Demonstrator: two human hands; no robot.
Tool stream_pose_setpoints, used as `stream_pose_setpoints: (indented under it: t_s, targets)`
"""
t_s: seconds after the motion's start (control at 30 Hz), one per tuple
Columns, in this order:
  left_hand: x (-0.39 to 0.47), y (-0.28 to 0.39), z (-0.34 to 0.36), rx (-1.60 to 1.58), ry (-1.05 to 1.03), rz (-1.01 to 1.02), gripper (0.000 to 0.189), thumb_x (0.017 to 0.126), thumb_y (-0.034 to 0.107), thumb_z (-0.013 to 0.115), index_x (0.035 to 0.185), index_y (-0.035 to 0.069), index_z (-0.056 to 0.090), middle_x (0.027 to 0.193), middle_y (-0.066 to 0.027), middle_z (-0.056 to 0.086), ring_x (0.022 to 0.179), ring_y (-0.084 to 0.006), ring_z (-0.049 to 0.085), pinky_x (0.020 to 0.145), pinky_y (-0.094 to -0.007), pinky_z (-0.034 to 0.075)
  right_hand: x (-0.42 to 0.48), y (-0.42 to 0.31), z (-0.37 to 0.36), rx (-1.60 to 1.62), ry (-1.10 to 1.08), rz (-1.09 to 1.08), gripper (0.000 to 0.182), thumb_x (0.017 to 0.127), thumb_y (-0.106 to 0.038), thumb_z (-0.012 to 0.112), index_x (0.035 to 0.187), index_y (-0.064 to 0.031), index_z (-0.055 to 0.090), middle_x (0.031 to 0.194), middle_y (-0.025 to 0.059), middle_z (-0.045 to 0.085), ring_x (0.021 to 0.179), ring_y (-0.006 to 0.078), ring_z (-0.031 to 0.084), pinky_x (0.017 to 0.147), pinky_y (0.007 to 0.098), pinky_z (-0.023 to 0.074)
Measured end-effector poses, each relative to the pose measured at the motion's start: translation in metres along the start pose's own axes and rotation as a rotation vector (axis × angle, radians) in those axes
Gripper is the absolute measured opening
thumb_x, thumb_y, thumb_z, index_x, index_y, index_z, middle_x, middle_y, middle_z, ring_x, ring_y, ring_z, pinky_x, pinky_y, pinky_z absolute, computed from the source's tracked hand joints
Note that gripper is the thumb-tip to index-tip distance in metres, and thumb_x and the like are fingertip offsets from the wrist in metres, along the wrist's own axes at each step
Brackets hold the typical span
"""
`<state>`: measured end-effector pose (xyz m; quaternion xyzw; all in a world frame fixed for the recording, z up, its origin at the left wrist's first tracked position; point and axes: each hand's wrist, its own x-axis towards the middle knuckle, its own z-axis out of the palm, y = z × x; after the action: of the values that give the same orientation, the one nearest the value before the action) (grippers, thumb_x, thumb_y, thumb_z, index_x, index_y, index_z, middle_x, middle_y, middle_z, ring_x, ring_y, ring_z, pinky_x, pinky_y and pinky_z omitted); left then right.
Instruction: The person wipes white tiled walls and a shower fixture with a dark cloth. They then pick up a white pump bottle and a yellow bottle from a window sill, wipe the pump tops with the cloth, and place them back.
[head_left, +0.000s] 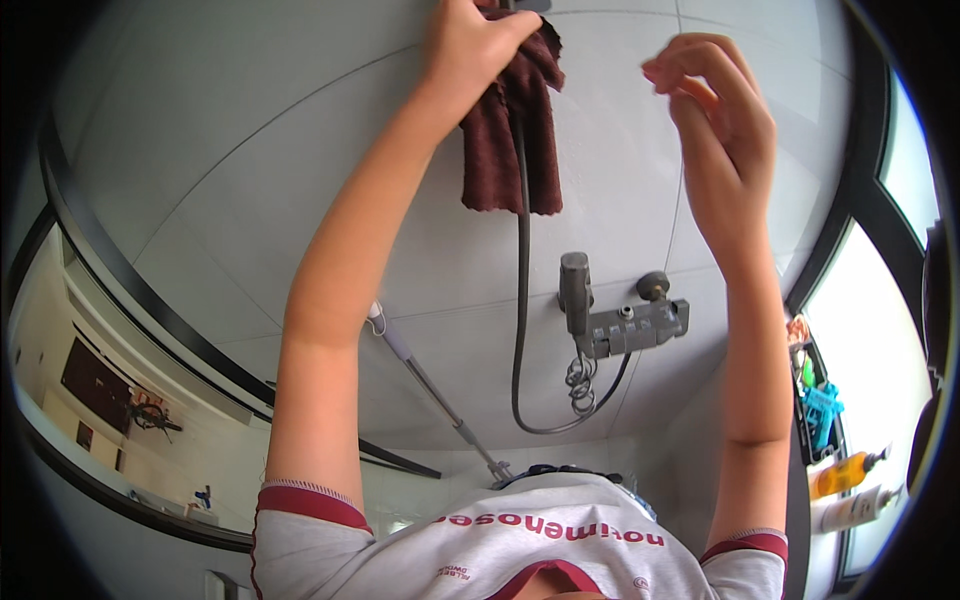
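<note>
At the top of the view, my left hand (472, 49) grips a dark brown cloth (487, 169). Two lengths of the cloth hang down the wall, one on each side of a dark shower hose (523, 255). What lies under the upper cloth is mostly hidden, though a dark fitting shows at the top edge. My right hand (731, 112) is raised to the right, apart from the cloth. Its fingers are bent, with a gap inside the curl, and nothing shows in them. Below both hands, a grey shower mixer (637, 328) with a handheld sprayer (576, 292) is mounted on the wall.
The hose loops below the mixer beside a coiled cord (581, 386). A telescopic pole (435, 390) leans against the tiled wall (300, 187). To the right, a black caddy (817, 442) and pump bottles (847, 474) stand by a window. A dark-framed opening (157, 322) lies left.
</note>
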<state>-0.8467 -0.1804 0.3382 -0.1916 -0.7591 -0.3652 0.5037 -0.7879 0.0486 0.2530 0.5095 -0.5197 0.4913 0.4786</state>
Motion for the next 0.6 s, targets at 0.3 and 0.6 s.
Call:
stream_pose_setpoints:
  t_s: [0.3, 0.6]
  targets:
    - [-0.025, -0.011, -0.010, -0.261, -0.266, -0.164, 0.022, 0.091, 0.017, 0.063, 0.085, -0.004, 0.065, 0.074, -0.0091, 0.068, 0.063, -0.0172, 0.065, 0.059, -0.0295, 0.053, -0.057, -0.091, -0.065, -0.362, -0.030, 0.057, 0.023, 0.087, 0.009, 0.046, 0.102, -0.0008, 0.061, 0.123, 0.0177, 0.055, 0.090, 0.0166, 0.065, 0.087, 0.0396, 0.0569]
    - [-0.074, 0.014, -0.032, -0.427, -0.341, -0.407, 0.025, 0.090, 0.026, 0.068, 0.090, 0.002, 0.068, 0.085, -0.0054, 0.070, 0.076, -0.0122, 0.065, 0.068, -0.0268, 0.050, -0.089, -0.134, -0.073, -0.424, 0.051, 0.177, 0.023, 0.071, 0.013, 0.048, 0.089, 0.0023, 0.059, 0.112, 0.0166, 0.055, 0.085, 0.0185, 0.061, 0.078, 0.0328, 0.0536]
